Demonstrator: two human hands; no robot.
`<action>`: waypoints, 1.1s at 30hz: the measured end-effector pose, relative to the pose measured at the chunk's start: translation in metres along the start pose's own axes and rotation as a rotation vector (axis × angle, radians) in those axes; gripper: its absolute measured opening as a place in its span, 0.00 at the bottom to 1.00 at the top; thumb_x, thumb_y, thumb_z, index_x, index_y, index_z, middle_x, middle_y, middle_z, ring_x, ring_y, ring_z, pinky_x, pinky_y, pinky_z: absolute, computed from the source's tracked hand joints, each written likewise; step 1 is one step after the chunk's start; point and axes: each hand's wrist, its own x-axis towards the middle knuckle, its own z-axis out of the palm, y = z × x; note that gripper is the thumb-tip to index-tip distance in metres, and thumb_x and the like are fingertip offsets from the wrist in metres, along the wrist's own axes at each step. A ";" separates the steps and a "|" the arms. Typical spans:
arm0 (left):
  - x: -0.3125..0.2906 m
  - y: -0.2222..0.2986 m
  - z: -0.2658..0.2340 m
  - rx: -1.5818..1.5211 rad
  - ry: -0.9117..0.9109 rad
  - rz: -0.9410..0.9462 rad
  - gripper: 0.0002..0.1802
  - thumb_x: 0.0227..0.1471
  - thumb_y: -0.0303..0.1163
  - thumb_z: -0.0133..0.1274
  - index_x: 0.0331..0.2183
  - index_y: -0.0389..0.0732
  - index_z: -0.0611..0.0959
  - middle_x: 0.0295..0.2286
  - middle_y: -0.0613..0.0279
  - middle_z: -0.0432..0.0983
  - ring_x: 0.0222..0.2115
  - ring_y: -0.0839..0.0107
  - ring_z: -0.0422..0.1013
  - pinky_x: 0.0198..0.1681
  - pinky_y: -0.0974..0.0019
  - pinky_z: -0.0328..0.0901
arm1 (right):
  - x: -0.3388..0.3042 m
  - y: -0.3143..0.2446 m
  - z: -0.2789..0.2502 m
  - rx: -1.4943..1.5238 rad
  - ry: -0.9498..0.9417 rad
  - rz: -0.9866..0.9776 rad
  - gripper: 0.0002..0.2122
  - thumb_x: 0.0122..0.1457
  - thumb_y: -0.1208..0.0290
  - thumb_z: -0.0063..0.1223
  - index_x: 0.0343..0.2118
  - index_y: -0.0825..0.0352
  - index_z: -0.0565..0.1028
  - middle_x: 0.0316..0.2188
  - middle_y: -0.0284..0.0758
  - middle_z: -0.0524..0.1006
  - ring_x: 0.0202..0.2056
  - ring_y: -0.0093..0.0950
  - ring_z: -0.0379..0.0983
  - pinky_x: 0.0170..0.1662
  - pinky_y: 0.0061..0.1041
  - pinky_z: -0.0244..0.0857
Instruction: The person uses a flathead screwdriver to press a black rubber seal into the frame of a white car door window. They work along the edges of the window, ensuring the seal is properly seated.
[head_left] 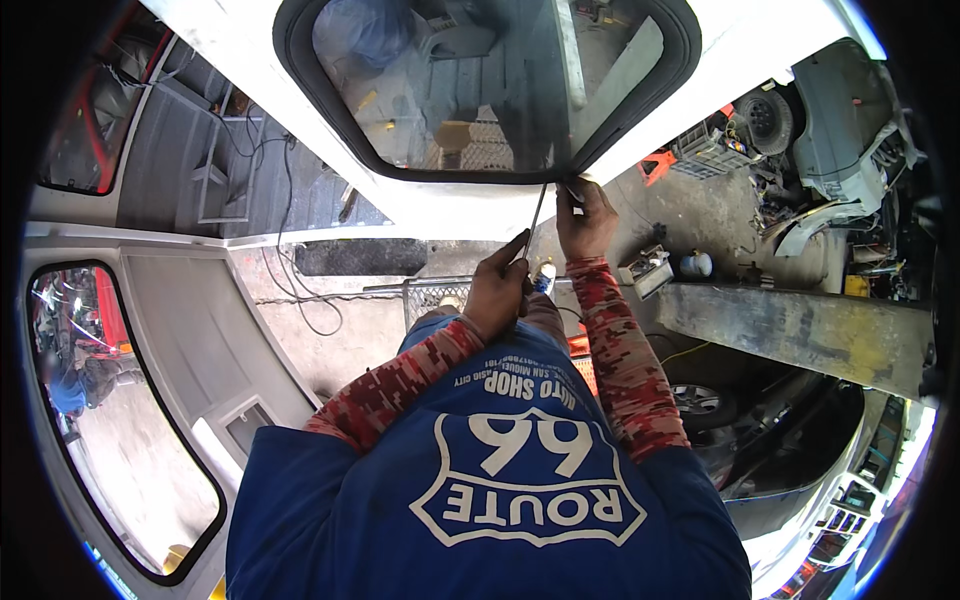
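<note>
My left hand [497,292] is closed around a slim screwdriver-like tool [538,213]; its handle end is hidden in my fist. The bright metal shaft points up and away, and its tip meets the black rubber window seal [450,176]. Close by on the right, the bent fingers of my right hand [588,222] pinch at that seal near the window's lower right corner. The fingertips are partly hidden there. The seal frames a glass pane [440,95] set in a white vehicle panel [430,212]. Red patterned sleeves cover both my forearms.
Another seal-framed window [115,400] stands in a pale panel on the left. A cable [288,220] hangs beside a grey ribbed panel [165,150]. To the right are a long metal beam [800,325], a crate [712,150], a wheel [765,120] and a car body part [845,110].
</note>
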 end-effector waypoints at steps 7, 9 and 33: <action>-0.009 0.014 -0.001 0.051 0.001 0.005 0.28 0.64 0.29 0.45 0.64 0.44 0.70 0.21 0.65 0.72 0.14 0.78 0.64 0.18 0.70 0.62 | 0.002 -0.016 -0.013 0.072 0.044 0.026 0.09 0.54 0.77 0.64 0.38 0.66 0.77 0.28 0.41 0.80 0.29 0.37 0.81 0.31 0.34 0.74; -0.007 0.011 -0.004 0.071 -0.003 0.012 0.28 0.64 0.29 0.44 0.65 0.45 0.70 0.21 0.65 0.72 0.14 0.77 0.65 0.18 0.70 0.62 | 0.006 -0.017 -0.022 0.032 -0.043 -0.014 0.08 0.55 0.78 0.63 0.38 0.66 0.77 0.29 0.42 0.81 0.30 0.39 0.82 0.32 0.35 0.74; -0.012 0.012 -0.007 0.153 -0.050 0.049 0.27 0.67 0.33 0.44 0.65 0.45 0.68 0.19 0.68 0.69 0.16 0.79 0.64 0.20 0.70 0.64 | 0.009 -0.009 -0.007 -0.023 0.064 -0.037 0.08 0.53 0.79 0.64 0.30 0.65 0.74 0.22 0.38 0.78 0.23 0.36 0.78 0.28 0.32 0.70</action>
